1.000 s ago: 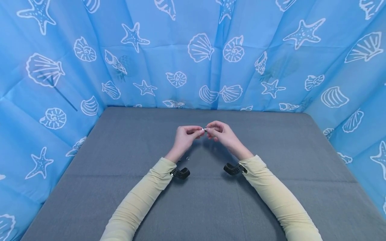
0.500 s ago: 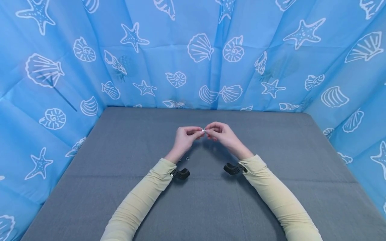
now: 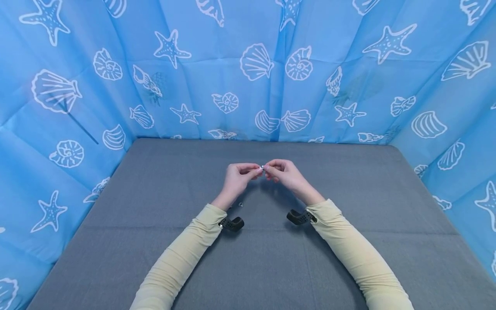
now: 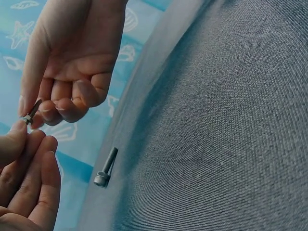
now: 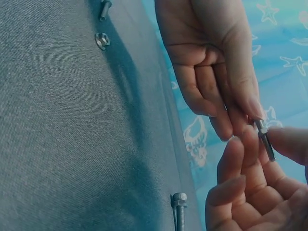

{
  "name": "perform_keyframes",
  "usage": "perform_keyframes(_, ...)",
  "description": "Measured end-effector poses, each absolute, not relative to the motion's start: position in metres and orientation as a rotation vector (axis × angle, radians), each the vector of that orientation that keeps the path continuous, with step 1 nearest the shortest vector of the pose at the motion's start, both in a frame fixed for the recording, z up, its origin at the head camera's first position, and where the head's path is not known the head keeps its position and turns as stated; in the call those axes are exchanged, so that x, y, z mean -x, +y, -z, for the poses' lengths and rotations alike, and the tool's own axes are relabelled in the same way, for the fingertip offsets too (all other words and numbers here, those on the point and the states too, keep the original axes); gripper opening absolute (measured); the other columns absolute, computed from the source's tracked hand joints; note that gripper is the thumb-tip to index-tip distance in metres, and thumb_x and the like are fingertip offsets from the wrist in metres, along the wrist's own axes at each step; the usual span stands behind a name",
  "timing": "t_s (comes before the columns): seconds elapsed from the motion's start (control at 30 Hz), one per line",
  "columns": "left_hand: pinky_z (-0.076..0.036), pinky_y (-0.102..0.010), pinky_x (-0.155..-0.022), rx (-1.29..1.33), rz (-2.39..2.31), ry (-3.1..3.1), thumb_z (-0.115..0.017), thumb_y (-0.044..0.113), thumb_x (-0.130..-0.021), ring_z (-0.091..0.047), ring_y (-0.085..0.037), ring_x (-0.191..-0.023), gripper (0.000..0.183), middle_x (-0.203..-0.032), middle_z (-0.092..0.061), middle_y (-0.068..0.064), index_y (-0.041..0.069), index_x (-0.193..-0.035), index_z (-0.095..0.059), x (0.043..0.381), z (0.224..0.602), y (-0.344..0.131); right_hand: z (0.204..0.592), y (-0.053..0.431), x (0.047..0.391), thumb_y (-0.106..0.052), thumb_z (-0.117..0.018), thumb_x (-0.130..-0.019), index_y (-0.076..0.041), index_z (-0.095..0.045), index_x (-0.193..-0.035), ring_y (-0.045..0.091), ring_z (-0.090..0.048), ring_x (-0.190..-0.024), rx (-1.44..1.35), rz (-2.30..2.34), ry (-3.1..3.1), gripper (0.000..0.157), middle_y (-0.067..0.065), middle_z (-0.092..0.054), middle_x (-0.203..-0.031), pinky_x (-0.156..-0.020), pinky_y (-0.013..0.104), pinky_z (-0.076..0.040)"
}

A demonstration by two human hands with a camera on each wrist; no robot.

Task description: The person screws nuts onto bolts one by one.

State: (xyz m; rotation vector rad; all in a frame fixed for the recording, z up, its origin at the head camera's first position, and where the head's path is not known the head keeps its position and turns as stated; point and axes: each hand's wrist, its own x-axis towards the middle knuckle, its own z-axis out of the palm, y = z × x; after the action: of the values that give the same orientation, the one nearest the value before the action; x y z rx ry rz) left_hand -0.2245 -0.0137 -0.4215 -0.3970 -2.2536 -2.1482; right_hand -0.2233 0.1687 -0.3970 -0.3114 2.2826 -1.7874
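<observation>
1. Blue shell-print curtain (image 3: 232,73) is hanging at the back and both sides.
2. Grey desk (image 3: 248,267) is spreading out below.
3. Your left hand (image 3: 237,176) is pinching the held bolt (image 5: 265,138) near its hexagonal part; your right hand (image 3: 286,174) is pinching its shank side.
4. The held bolt is sitting between both hands, off the desk.
5. A loose bolt (image 4: 108,164) is lying on the desk; another bolt (image 5: 105,10) is lying nearer you.
6. Small nut (image 5: 102,41) is lying just beside that one.

No legible text, labels, numbers, signs
</observation>
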Motion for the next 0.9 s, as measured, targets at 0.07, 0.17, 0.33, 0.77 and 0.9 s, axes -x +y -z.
perform_keyframes(0.07,-0.056,-0.047,-0.078,0.375,2.156,-2.241,-0.073,0.015,-0.086,-0.069,-0.030,-0.086,0.022,-0.092,-0.071,-0.018,-0.003,-0.100,-0.073,0.2237,0.4226,-0.0137,0.3976,0.1674,0.2230,-0.024,-0.055,-0.100,0.003,-0.062,-0.104,0.016,-0.061,-0.077,0.295,1.785,2.285,0.028,0.021,-0.063,-0.091,-0.071,0.042,-0.051)
perform_keyframes(0.17,-0.056,-0.048,-0.078,0.354,2.155,-2.235,-0.074,0.016,-0.085,-0.070,-0.025,-0.082,0.022,-0.089,-0.072,-0.014,-0.002,-0.098,-0.074,0.2232,0.4237,-0.0142,0.3982,0.1670,0.2221,-0.024,-0.055,-0.100,0.003,-0.061,-0.106,0.018,-0.061,-0.078,0.290,1.802,2.274,0.028,0.019,-0.063,-0.090,-0.070,0.039,-0.051)
perform_keyframes(0.33,-0.057,-0.044,-0.076,0.351,2.136,-2.242,-0.073,0.016,-0.086,-0.070,-0.018,-0.080,0.021,-0.086,-0.073,-0.008,-0.002,-0.098,-0.073,0.2231,0.4244,-0.0149,0.3981,0.1665,0.2213,-0.020,-0.057,-0.098,0.002,-0.061,-0.108,0.020,-0.061,-0.080,0.303,1.804,2.273,0.024,0.027,-0.062,-0.097,-0.071,0.041,-0.050)
perform_keyframes(0.77,-0.058,-0.039,-0.074,0.378,2.130,-2.227,-0.073,0.013,-0.086,-0.070,-0.018,-0.081,0.020,-0.087,-0.073,-0.009,-0.002,-0.099,-0.073,0.2230,0.4215,-0.0144,0.3989,0.1661,0.2217,-0.020,-0.059,-0.097,0.004,-0.061,-0.107,0.028,-0.059,-0.080,0.329,1.784,2.320,0.025,0.032,-0.059,-0.099,-0.066,0.039,-0.048)
perform_keyframes(0.9,-0.058,-0.040,-0.075,0.377,2.134,-2.226,-0.072,0.013,-0.086,-0.070,-0.018,-0.081,0.018,-0.087,-0.073,-0.008,-0.001,-0.098,-0.074,0.2231,0.4222,-0.0140,0.3984,0.1653,0.2209,-0.027,-0.055,-0.099,0.007,-0.060,-0.107,0.022,-0.061,-0.078,0.297,1.759,2.316,0.035,0.027,-0.061,-0.096,-0.067,0.039,-0.048)
